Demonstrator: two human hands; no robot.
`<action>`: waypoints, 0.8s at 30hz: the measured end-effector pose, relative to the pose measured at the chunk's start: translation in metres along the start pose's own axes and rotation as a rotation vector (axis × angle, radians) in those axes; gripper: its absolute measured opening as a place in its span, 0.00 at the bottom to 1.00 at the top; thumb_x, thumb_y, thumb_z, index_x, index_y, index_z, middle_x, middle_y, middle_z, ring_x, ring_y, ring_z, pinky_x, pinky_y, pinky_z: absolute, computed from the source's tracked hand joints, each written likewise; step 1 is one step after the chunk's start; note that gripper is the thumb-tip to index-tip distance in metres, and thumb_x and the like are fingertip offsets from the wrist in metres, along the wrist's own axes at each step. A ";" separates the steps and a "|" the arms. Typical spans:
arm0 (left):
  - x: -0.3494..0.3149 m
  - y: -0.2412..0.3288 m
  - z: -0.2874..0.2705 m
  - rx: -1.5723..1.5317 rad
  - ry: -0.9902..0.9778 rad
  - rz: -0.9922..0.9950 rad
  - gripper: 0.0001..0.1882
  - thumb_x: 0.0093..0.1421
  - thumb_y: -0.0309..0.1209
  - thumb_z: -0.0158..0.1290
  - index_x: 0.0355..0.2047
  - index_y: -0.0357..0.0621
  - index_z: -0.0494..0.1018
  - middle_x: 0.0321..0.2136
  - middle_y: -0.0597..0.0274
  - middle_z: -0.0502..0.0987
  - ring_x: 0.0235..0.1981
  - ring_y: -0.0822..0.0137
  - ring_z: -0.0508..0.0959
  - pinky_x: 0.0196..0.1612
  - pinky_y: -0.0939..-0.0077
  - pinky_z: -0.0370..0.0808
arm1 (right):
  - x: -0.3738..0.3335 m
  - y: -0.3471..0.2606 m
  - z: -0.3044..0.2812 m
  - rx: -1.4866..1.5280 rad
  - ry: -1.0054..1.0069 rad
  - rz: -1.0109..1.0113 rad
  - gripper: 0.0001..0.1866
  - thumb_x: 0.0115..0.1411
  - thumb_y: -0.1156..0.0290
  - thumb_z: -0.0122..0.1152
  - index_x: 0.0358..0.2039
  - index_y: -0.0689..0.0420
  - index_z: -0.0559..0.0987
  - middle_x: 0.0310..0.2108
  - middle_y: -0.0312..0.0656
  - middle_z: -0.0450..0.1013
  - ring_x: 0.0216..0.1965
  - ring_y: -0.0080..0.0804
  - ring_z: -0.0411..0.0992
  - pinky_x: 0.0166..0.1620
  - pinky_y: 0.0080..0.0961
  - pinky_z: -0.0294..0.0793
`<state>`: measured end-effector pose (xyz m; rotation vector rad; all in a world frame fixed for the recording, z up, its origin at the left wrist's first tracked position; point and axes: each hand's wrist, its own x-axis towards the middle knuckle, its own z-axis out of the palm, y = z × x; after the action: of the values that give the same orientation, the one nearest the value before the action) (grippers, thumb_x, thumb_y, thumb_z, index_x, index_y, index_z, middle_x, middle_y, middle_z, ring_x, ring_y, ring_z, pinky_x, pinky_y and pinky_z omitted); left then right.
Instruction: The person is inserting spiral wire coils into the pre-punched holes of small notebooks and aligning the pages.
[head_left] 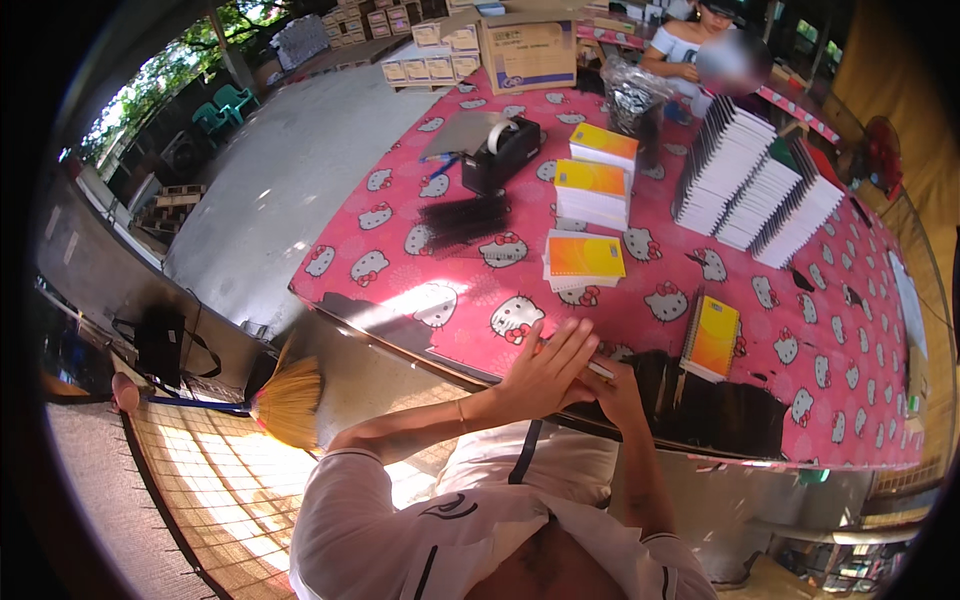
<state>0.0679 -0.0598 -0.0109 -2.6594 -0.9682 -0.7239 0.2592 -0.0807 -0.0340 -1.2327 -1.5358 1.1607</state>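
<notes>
At the near table edge, my left hand (545, 372) lies flat with its fingers stretched out, over a small notepad (600, 369). Only a pale edge of that notepad and a bit of orange show; the rest is covered. My right hand (620, 392) curls round its right side, fingers partly hidden. To the right lies a spiral notebook (712, 338) with a yellow-orange cover. Ahead are a loose pile of covers and sheets (586, 260) and stacks of similar pads (592, 192). Black binding coils (465, 220) lie to the left.
A black tape dispenser (502, 155) stands farther back on the pink patterned table (385, 270). Tall stacks of spiral-bound pads (735, 185) rise at the right. Behind are a cardboard box (528, 55) and another person (680, 55). A broom (290, 400) lies at left.
</notes>
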 end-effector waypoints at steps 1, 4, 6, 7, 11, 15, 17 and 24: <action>-0.031 0.010 0.009 -0.064 -0.016 0.019 0.46 0.62 0.60 0.47 0.66 0.31 0.59 0.67 0.36 0.58 0.69 0.41 0.57 0.66 0.32 0.49 | -0.001 -0.004 0.001 -0.018 0.028 -0.056 0.14 0.61 0.75 0.62 0.48 0.62 0.81 0.32 0.44 0.80 0.32 0.21 0.75 0.38 0.23 0.75; -0.019 0.006 0.000 0.013 -0.093 0.010 0.47 0.62 0.60 0.47 0.66 0.30 0.58 0.68 0.38 0.57 0.70 0.43 0.55 0.66 0.31 0.47 | 0.000 -0.015 0.011 -0.048 0.090 -0.144 0.15 0.61 0.74 0.62 0.49 0.61 0.80 0.34 0.48 0.81 0.31 0.27 0.76 0.38 0.26 0.76; 0.026 -0.011 -0.010 0.001 -0.043 -0.091 0.48 0.60 0.61 0.49 0.66 0.31 0.57 0.69 0.42 0.57 0.70 0.46 0.56 0.67 0.31 0.48 | 0.004 -0.009 0.013 -0.021 0.055 -0.100 0.16 0.61 0.73 0.62 0.50 0.60 0.80 0.35 0.50 0.81 0.30 0.29 0.77 0.38 0.27 0.76; 0.017 -0.007 -0.004 -0.090 -0.056 -0.062 0.48 0.60 0.59 0.50 0.66 0.30 0.57 0.68 0.40 0.57 0.70 0.45 0.56 0.67 0.29 0.46 | 0.000 -0.005 0.013 -0.019 0.046 -0.080 0.16 0.61 0.72 0.62 0.50 0.60 0.80 0.35 0.51 0.80 0.31 0.29 0.77 0.38 0.27 0.76; -0.016 0.012 0.003 -0.201 0.004 -0.073 0.38 0.67 0.51 0.47 0.66 0.31 0.58 0.65 0.39 0.62 0.68 0.44 0.61 0.68 0.33 0.43 | 0.006 -0.012 0.006 -0.034 0.043 -0.061 0.16 0.62 0.68 0.63 0.49 0.60 0.80 0.35 0.52 0.80 0.31 0.28 0.77 0.38 0.28 0.76; 0.030 -0.028 -0.016 -0.288 -0.016 0.041 0.23 0.63 0.41 0.56 0.55 0.44 0.74 0.50 0.57 0.79 0.55 0.56 0.77 0.69 0.35 0.45 | 0.006 -0.009 -0.001 -0.149 0.007 -0.049 0.17 0.63 0.64 0.64 0.48 0.60 0.81 0.34 0.52 0.80 0.30 0.31 0.78 0.37 0.28 0.75; 0.016 -0.041 -0.005 -0.338 -0.061 0.053 0.23 0.62 0.41 0.57 0.55 0.46 0.74 0.53 0.58 0.78 0.57 0.58 0.75 0.69 0.34 0.45 | 0.008 -0.011 0.004 -0.104 0.017 -0.113 0.17 0.63 0.64 0.63 0.49 0.60 0.81 0.34 0.52 0.80 0.31 0.35 0.78 0.38 0.28 0.75; -0.019 0.004 0.007 -0.107 -0.088 -0.047 0.44 0.60 0.59 0.51 0.64 0.34 0.62 0.65 0.40 0.61 0.69 0.43 0.59 0.66 0.28 0.46 | 0.007 -0.012 0.010 -0.060 0.102 -0.115 0.17 0.64 0.67 0.61 0.51 0.60 0.80 0.37 0.54 0.80 0.36 0.46 0.80 0.40 0.32 0.76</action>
<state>0.0602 -0.0701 -0.0274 -2.7908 -1.0452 -0.6918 0.2456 -0.0761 -0.0241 -1.2074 -1.5533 0.9697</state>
